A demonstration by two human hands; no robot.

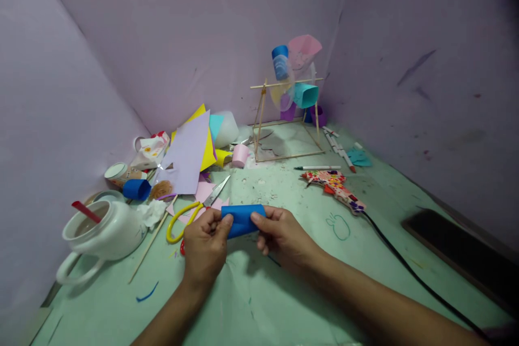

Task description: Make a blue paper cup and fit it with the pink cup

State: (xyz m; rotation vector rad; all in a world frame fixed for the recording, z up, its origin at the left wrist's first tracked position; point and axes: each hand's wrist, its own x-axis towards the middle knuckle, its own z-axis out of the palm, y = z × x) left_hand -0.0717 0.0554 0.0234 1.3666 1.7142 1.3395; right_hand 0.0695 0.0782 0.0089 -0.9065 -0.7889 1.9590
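Note:
A piece of blue paper (242,221), bent over along its top, is held level above the green tabletop (284,303). My left hand (206,243) pinches its left end, and my right hand (281,235) grips the right end between thumb and fingers. Yellow-handled scissors (183,221) lie just left of the paper, blades pointing up and away. A stick frame (263,119) at the back carries a wheel with blue, pink, teal and purple paper cups. Beside the scissors are pink paper scraps (204,190).
A white pot (117,232) with a red stick stands at left, near a blue paper roll (137,190) and stacked coloured sheets (186,146). On the right are a patterned glue gun (336,189) with a black cord, several markers and a dark phone (458,248).

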